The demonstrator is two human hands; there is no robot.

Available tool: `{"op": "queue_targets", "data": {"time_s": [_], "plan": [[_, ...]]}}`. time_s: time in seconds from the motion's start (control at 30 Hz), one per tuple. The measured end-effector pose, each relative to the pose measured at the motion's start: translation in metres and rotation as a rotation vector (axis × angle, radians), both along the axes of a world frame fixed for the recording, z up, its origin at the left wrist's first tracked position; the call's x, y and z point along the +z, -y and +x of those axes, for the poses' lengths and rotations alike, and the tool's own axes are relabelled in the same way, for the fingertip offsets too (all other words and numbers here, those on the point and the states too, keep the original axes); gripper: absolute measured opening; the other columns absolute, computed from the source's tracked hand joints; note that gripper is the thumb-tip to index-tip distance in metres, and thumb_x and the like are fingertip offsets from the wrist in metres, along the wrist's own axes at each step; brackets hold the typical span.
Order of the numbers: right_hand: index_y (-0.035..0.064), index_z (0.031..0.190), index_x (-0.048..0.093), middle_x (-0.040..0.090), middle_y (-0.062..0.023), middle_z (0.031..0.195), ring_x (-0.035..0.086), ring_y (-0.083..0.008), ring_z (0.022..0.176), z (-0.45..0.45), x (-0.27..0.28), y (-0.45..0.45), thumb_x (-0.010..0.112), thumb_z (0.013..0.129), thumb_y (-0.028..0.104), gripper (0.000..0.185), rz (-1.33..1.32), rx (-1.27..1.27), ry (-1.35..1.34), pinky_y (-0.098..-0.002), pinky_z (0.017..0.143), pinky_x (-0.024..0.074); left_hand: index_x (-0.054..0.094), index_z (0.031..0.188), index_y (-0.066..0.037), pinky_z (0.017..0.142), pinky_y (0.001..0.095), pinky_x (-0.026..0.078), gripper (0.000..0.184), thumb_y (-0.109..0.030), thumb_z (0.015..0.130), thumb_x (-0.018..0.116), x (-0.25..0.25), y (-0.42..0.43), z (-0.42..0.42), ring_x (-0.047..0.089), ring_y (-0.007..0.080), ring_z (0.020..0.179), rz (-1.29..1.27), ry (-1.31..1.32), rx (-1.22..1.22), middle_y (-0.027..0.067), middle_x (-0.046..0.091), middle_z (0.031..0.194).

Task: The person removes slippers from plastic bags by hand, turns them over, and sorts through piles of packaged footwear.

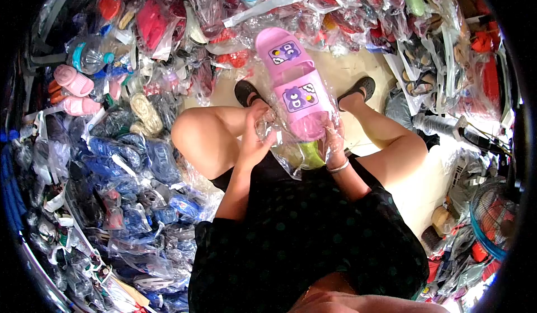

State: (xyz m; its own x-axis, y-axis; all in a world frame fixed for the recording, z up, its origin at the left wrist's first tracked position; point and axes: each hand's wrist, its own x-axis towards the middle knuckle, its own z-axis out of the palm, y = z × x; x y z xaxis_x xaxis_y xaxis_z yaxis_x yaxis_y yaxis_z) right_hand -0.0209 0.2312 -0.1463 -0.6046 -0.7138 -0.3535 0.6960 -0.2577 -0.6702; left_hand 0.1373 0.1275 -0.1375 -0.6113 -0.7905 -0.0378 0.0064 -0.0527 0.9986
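Note:
A pair of pink slide sandals (299,97) with purple bear patches lies in a clear plastic bag (275,148) between my knees. One sandal overlaps the other lengthwise. Something lime green (312,155) shows at the bag's near end; its kind is unclear. My left hand (258,133) has its fingers curled on the loose left side of the bag, beside the sandals. On the other side, my right hand (335,145), with a bangle at the wrist, grips the near end of the bagged sandals, its fingers partly behind them.
Heaps of bagged footwear surround me: blue pairs (162,156) on the left, red ones (358,11) at the far side. A plastic bottle (89,55) and pink sandals (75,82) lie at the upper left. A fan (495,218) stands at the right. My feet rest on the pale floor (386,167).

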Motion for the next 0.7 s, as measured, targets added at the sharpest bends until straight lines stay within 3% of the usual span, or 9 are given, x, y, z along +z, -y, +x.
{"op": "queue_targets", "data": {"time_s": [0.03, 0.07, 0.13, 0.17, 0.3, 0.43, 0.53, 0.6, 0.7], "plan": [[-0.0004, 0.118, 0.045, 0.055, -0.0088, 0.108, 0.055, -0.0179, 0.098, 0.001, 0.000, -0.001, 0.054, 0.085, 0.009, 0.036, 0.022, -0.004, 0.022, -0.0314, 0.085, 0.0460, 0.038, 0.122, 0.000, 0.090, 0.0288, 0.037, 0.044, 0.000, 0.081, 0.052, -0.010, -0.002, -0.006, 0.045, 0.0173, 0.106, -0.094, 0.017, 0.011, 0.0104, 0.045, 0.115], [-0.0004, 0.118, 0.045, 0.055, -0.0088, 0.108, 0.055, -0.0179, 0.098, 0.000, 0.000, -0.002, 0.054, 0.085, 0.009, 0.036, 0.023, -0.003, 0.019, -0.0314, 0.085, 0.0460, 0.038, 0.122, 0.000, 0.090, 0.0288, 0.037, 0.044, 0.000, 0.081, 0.052, -0.014, -0.002, -0.010, 0.045, 0.0173, 0.106, -0.093, 0.014, 0.013, 0.0104, 0.045, 0.115], [0.0000, 0.129, 0.036, 0.051, -0.0100, 0.117, 0.050, -0.0194, 0.105, 0.001, 0.002, -0.003, 0.060, 0.082, 0.010, 0.053, 0.018, 0.034, 0.052, -0.0314, 0.090, 0.0430, 0.039, 0.120, 0.000, 0.080, 0.0263, 0.041, 0.041, -0.007, 0.083, 0.055, -0.009, 0.000, -0.022, 0.050, 0.0148, 0.094, 0.114, 0.009, 0.000, 0.0083, 0.050, 0.106], [0.0000, 0.129, 0.036, 0.051, -0.0100, 0.117, 0.050, -0.0194, 0.105, 0.001, 0.000, -0.004, 0.060, 0.082, 0.010, 0.053, 0.018, 0.035, 0.048, -0.0314, 0.090, 0.0430, 0.045, 0.111, 0.001, 0.071, 0.0244, 0.043, 0.035, -0.013, 0.083, 0.059, -0.008, 0.000, -0.032, 0.052, 0.0128, 0.081, 0.037, -0.049, 0.108, 0.0063, 0.055, 0.094], [0.0018, 0.128, 0.038, 0.051, -0.0100, 0.117, 0.050, -0.0200, 0.105, 0.003, 0.000, -0.005, 0.058, 0.082, 0.009, 0.051, 0.014, -0.003, 0.044, -0.0333, 0.091, 0.0431, 0.052, 0.095, 0.001, 0.062, 0.0267, 0.043, 0.020, -0.013, 0.083, 0.060, -0.026, 0.006, -0.036, 0.053, 0.0162, 0.070, -0.195, 0.101, 0.214, 0.0095, 0.056, 0.082], [0.0034, 0.126, 0.039, 0.051, -0.0107, 0.115, 0.051, -0.0208, 0.104, -0.002, -0.004, -0.007, 0.059, 0.082, 0.008, 0.049, -0.017, -0.004, 0.069, -0.0343, 0.091, 0.0436, 0.052, 0.094, 0.001, 0.060, 0.0274, 0.043, 0.021, -0.014, 0.083, 0.061, -0.033, 0.012, -0.036, 0.053, 0.0174, 0.070, -0.227, 0.094, 0.170, 0.0095, 0.055, 0.078], [0.0039, 0.124, 0.041, 0.053, -0.0100, 0.113, 0.053, -0.0203, 0.101, -0.002, -0.020, -0.012, 0.060, 0.082, 0.008, 0.046, 0.030, -0.048, 0.049, -0.0339, 0.088, 0.0452, 0.052, 0.093, 0.000, 0.060, 0.0274, 0.043, 0.018, -0.012, 0.082, 0.060, -0.012, 0.012, -0.043, 0.052, 0.0176, 0.068, -0.331, 0.277, 0.133, 0.0082, 0.055, 0.075], [0.0041, 0.123, 0.042, 0.053, -0.0094, 0.111, 0.054, -0.0198, 0.099, -0.006, -0.023, -0.016, 0.060, 0.082, 0.009, 0.045, 0.035, -0.038, 0.064, -0.0334, 0.087, 0.0461, 0.054, 0.092, -0.001, 0.058, 0.0267, 0.042, 0.016, -0.010, 0.081, 0.060, -0.006, 0.011, -0.049, 0.052, 0.0180, 0.066, 0.018, 0.012, 0.202, 0.0092, 0.056, 0.077], [0.0043, 0.122, 0.043, 0.055, -0.0088, 0.110, 0.055, -0.0192, 0.097, -0.006, -0.013, -0.017, 0.060, 0.082, 0.009, 0.043, 0.007, -0.028, 0.088, -0.0322, 0.085, 0.0474, 0.054, 0.095, -0.002, 0.063, 0.0292, 0.042, 0.019, -0.008, 0.078, 0.061, -0.007, 0.017, -0.057, 0.052, 0.0196, 0.071, 0.034, 0.049, 0.310, 0.0098, 0.056, 0.082]]}}
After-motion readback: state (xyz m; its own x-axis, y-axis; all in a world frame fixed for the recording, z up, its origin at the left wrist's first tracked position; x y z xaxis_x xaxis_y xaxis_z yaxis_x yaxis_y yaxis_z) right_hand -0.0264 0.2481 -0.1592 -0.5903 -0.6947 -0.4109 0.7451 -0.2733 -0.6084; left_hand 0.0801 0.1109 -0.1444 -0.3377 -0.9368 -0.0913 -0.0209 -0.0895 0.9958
